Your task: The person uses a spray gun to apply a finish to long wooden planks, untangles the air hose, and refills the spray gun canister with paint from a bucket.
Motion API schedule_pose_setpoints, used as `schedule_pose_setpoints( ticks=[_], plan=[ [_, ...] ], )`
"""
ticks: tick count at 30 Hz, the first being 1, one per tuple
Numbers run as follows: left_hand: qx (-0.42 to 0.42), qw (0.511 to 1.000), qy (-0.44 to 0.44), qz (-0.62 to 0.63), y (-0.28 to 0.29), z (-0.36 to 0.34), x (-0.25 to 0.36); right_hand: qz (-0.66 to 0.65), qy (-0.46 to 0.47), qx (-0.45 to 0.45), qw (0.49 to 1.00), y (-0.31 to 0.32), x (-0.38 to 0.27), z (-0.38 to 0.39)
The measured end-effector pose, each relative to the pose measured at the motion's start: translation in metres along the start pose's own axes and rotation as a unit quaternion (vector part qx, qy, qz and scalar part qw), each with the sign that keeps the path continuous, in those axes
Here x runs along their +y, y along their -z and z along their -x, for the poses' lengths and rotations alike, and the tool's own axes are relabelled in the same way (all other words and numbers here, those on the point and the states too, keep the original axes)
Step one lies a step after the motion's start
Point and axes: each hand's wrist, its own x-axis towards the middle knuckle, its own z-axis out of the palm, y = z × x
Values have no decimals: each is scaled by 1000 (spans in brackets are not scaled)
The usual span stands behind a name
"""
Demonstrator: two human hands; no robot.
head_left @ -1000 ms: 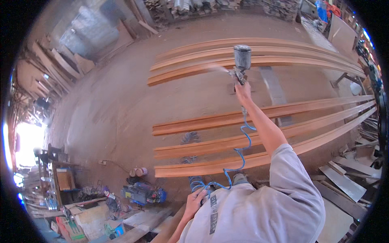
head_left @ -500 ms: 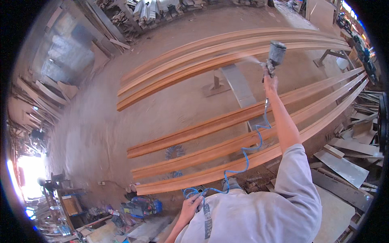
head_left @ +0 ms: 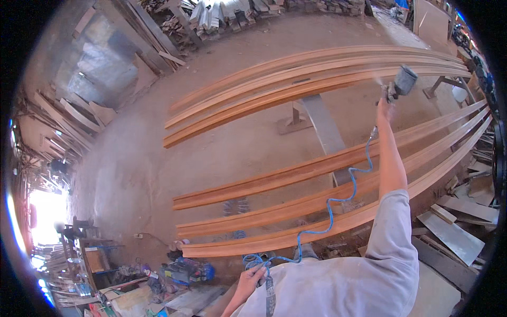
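Close in, the person's left hand [head_left: 251,281] sits at the belly of a pale grey shirt [head_left: 338,285], its fingers curled around a coiled blue hose [head_left: 330,211]. To its left, on the ground, lie a blue and dark machine [head_left: 187,271], its exact kind unclear, and a jumble of odds and ends; at the right, loose offcuts [head_left: 451,238] crowd up beside the near boards. These three near boards [head_left: 232,248], long moulded lengths of reddish-brown wood, run side by side with gaps between them, and both the hose and the outstretched right forearm pass over them, hiding short stretches. Past them, a flat grey plank [head_left: 325,129] spans the space between the two sets of boards, with a squat stand [head_left: 296,122] beside it on the dusty floor [head_left: 127,174]. Beyond the near boards, the right hand [head_left: 386,108] has its fingers wrapped around the handle of a spray gun [head_left: 390,93], whose grey cup [head_left: 405,81] tilts up and covers part of the far boards [head_left: 211,126]. A pale mist leaves the nozzle toward those boards, apart from them. Farther off, stacked timber [head_left: 227,17] lines the floor's edge, and a cloudy panel [head_left: 103,68] leans at the left.
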Motion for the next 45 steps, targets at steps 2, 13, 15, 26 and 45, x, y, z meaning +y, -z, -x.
schedule_pose_setpoints(
  ticks=[2, 13, 15, 26, 45],
  plan=[
    [-24, 1000, -15, 1, 5, -8, 2, 98, 17, 68, 993, -24, 39, -57],
    [35, 997, -58, 44, 48, 14, -42, -69, -21, -176, 982, -136, -34, 129],
    [58, 996, -32, 54, 64, 21, -51, -109, 3, -199, 974, -154, -49, 185],
    [86, 980, -27, 177, 146, 47, -105, -118, -24, -360, 925, -190, -150, 426],
    [157, 951, 18, 266, 171, 61, -138, -96, 21, -550, 830, -282, -250, 649]
  ],
)
